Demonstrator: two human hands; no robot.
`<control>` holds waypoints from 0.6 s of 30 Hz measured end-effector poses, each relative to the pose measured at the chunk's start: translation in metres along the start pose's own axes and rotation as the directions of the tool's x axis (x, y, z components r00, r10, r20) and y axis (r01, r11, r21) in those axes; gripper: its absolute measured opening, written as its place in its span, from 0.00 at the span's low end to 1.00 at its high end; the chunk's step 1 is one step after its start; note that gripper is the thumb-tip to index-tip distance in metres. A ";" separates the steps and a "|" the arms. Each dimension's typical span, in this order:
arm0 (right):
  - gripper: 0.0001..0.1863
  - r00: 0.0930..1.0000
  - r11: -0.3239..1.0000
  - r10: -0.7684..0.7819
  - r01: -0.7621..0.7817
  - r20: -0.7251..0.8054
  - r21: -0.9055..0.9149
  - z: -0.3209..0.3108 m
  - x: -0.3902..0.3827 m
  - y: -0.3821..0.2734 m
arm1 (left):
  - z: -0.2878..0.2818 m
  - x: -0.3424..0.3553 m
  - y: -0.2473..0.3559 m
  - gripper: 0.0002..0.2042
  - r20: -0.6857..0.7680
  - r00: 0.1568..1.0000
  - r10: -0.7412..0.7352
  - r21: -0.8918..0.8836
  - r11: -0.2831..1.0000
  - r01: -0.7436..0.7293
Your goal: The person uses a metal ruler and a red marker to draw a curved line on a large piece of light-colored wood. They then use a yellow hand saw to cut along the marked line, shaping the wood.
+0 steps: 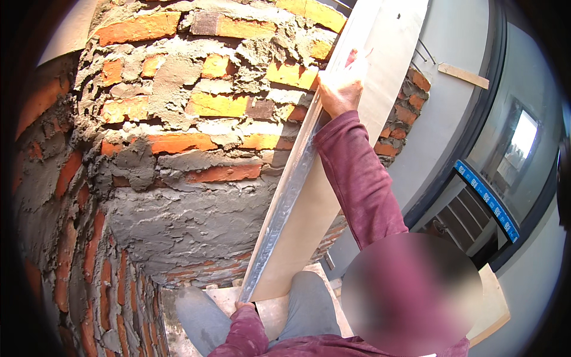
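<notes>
A long pale board (306,220) stands at a slant against the brick wall (190,143), running from between my legs up to the top edge of the view, with a grey metal strip (270,226) along its left side. My right hand (342,83) is high on the board, fingers closed round its upper edge region; a small reddish item at the fingertips is too small to name. My left hand (244,306), low at the bottom end of the board and strip, grips there, its fingers partly hidden. Grey mortar is smeared unevenly over the bricks.
A second rough brick wall (65,214) rises at my left. On the right are a grey wall (416,137), a short wooden batten (463,75), a dark-framed glass pane (508,154) with blue tape (485,196), and wooden panels (491,303) low down. My legs (306,309) are below.
</notes>
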State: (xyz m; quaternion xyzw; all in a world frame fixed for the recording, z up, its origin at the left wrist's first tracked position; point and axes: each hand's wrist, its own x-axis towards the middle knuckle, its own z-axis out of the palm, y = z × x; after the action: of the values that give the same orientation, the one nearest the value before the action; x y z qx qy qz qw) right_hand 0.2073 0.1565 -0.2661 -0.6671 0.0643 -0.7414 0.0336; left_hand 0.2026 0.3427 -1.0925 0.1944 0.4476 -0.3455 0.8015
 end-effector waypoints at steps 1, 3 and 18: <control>0.25 0.999 0.999 0.032 -0.032 0.010 -0.015 -0.001 0.001 -0.003 | 0.000 -0.001 0.000 0.19 0.002 1.000 0.003 -0.001 1.000 -0.003; 0.25 0.999 0.999 0.041 -0.041 0.016 -0.023 -0.001 0.001 -0.006 | 0.003 -0.002 0.001 0.19 0.003 1.000 0.009 -0.016 1.000 -0.009; 0.25 0.937 0.921 -0.279 0.324 0.211 -0.216 -0.016 0.008 0.062 | -0.022 -0.018 -0.028 0.18 0.076 0.997 -0.012 -0.208 0.978 0.028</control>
State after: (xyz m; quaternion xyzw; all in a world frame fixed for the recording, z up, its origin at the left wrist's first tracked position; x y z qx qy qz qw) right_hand 0.1882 0.0946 -0.2682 -0.7309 0.0491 -0.6619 -0.1590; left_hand 0.1631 0.3441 -1.0885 0.0916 0.4533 -0.3117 0.8300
